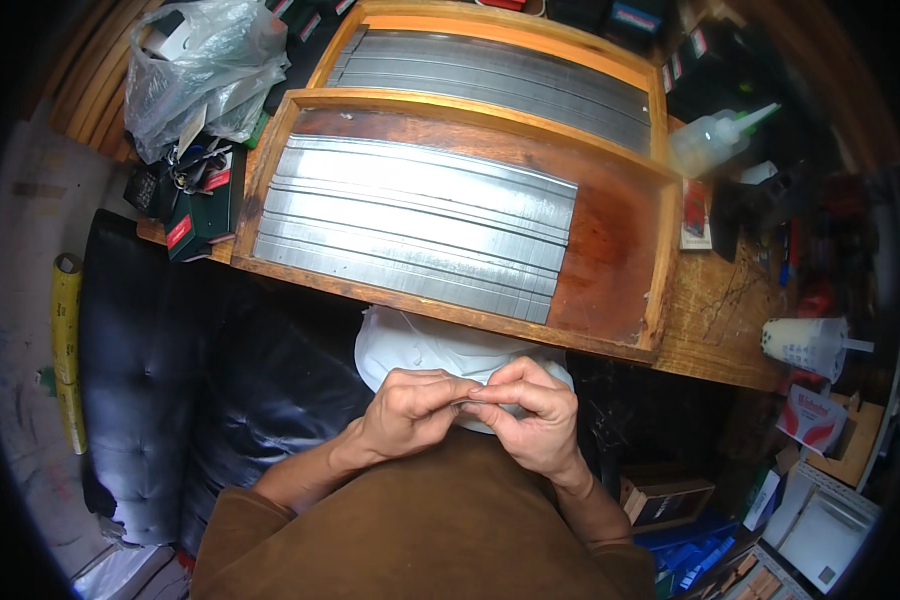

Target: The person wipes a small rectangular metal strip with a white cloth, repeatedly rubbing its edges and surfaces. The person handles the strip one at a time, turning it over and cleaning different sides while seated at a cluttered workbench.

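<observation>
In front of my body, my left hand point(417, 410) and my right hand point(532, 412) meet with fingertips together. Both pinch a thin greyish strip point(464, 403), mostly hidden by the fingers, so its exact kind cannot be made out. Beneath the hands lies a white cloth point(410, 345). Just beyond them, a shallow wooden tray point(658, 260) rests on the table, holding tight rows of thin grey metal strips point(420, 220). A bare reddish-brown stretch shows at its right end. Behind it, another wooden tray point(530, 28) holds similar rows of metal strips point(500, 80).
A clear plastic bag point(205, 70), keys point(200, 165) and dark green boxes point(202, 218) crowd the left. On the right are a squeeze bottle point(712, 142) and a plastic cup with a straw point(805, 345). A black padded seat point(250, 390) stands left of my body.
</observation>
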Motion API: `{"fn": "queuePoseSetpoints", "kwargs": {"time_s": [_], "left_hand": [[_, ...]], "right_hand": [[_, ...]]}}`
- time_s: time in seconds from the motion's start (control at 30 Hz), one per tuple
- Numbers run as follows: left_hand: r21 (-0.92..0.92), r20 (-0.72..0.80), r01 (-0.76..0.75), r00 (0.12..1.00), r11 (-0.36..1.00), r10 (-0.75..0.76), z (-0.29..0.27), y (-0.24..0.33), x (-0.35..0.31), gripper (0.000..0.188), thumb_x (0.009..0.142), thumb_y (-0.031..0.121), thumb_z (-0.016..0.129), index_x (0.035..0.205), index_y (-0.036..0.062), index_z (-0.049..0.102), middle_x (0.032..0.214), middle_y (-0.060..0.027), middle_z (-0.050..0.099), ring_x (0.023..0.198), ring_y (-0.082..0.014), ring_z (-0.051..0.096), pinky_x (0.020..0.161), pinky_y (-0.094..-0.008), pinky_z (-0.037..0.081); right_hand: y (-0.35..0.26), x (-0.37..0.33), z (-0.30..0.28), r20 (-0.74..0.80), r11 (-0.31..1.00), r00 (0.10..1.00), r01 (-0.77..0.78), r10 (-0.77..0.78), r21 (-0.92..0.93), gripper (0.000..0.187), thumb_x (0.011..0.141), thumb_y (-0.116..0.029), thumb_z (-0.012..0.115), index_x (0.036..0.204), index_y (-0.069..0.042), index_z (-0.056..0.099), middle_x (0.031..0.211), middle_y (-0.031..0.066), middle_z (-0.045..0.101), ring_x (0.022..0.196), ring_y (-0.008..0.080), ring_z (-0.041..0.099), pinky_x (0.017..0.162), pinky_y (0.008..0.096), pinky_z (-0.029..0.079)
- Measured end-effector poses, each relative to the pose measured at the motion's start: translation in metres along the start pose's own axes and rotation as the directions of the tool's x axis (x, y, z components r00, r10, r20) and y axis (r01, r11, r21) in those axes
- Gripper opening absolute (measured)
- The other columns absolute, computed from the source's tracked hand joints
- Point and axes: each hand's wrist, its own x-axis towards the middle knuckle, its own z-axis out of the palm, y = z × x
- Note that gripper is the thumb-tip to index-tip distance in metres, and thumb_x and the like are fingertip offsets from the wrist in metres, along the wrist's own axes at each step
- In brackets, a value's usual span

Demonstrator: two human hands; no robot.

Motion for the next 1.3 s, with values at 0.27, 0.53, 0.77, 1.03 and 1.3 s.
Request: {"fn": "queuePoseSetpoints", "kwargs": {"time_s": [0.27, 0.53, 0.77, 1.03, 1.3], "left_hand": [[-0.018, -0.029, 0.032, 0.999, 0.999, -0.032, -0.0017, 0.0044, -0.0011, 0.028, 0.082, -0.012, 0.07, 0.108, -0.0044, 0.075, 0.087, -0.0177, 0.077, 0.078, -0.0303, 0.077, 0.069, -0.0345, 0.06], [-0.007, -0.035, 0.018, 0.999, 1.0, -0.018, -0.0015, 0.0034, -0.0028, 0.025, 0.083, -0.011, 0.071, 0.107, -0.0048, 0.075, 0.087, -0.0179, 0.077, 0.078, -0.0299, 0.077, 0.07, -0.034, 0.06], [-0.006, -0.028, 0.021, 0.999, 1.0, -0.021, -0.0014, 0.0036, -0.0026, 0.025, 0.083, -0.011, 0.07, 0.107, -0.0045, 0.075, 0.087, -0.0173, 0.077, 0.078, -0.0294, 0.077, 0.069, -0.034, 0.06], [-0.056, -0.036, 0.058, 0.998, 0.997, -0.06, -0.0006, 0.0046, -0.002, 0.025, 0.083, -0.01, 0.071, 0.107, -0.0044, 0.075, 0.085, -0.017, 0.077, 0.076, -0.0281, 0.077, 0.068, -0.0333, 0.06], [-0.031, -0.035, 0.063, 0.997, 0.998, -0.064, -0.0014, 0.0057, -0.0017, 0.025, 0.082, -0.011, 0.072, 0.106, -0.0044, 0.076, 0.086, -0.0168, 0.077, 0.076, -0.0269, 0.077, 0.068, -0.0323, 0.06]], "right_hand": [[-0.0032, -0.0003, -0.0017, -0.001, 0.998, 0.999, 0.048, -0.048, -0.041, 0.019, 0.081, 0.005, 0.084, 0.097, 0.0, 0.075, 0.093, 0.0112, 0.074, 0.083, 0.0208, 0.073, 0.073, 0.0293, 0.058], [-0.0042, 0.0005, 0.0002, -0.001, 0.998, 0.999, 0.054, -0.054, -0.034, 0.019, 0.08, 0.006, 0.085, 0.094, 0.0, 0.073, 0.091, 0.0111, 0.074, 0.081, 0.0199, 0.072, 0.072, 0.0287, 0.057], [-0.0022, 0.0002, -0.0003, 0.003, 0.997, 0.998, 0.065, -0.065, -0.03, 0.02, 0.08, 0.009, 0.084, 0.093, 0.0, 0.072, 0.091, 0.0118, 0.073, 0.081, 0.0181, 0.07, 0.071, 0.028, 0.055], [-0.002, 0.0001, 0.0006, -0.015, 0.998, 0.998, 0.055, -0.055, -0.008, 0.018, 0.082, 0.01, 0.082, 0.091, 0.0, 0.07, 0.09, 0.0116, 0.072, 0.081, 0.018, 0.069, 0.073, 0.0283, 0.055], [-0.0041, 0.0026, 0.001, -0.001, 0.983, 0.991, 0.136, -0.137, -0.127, 0.016, 0.083, 0.007, 0.081, 0.093, 0.001, 0.07, 0.089, 0.0121, 0.072, 0.078, 0.0211, 0.07, 0.07, 0.0296, 0.055]]}}
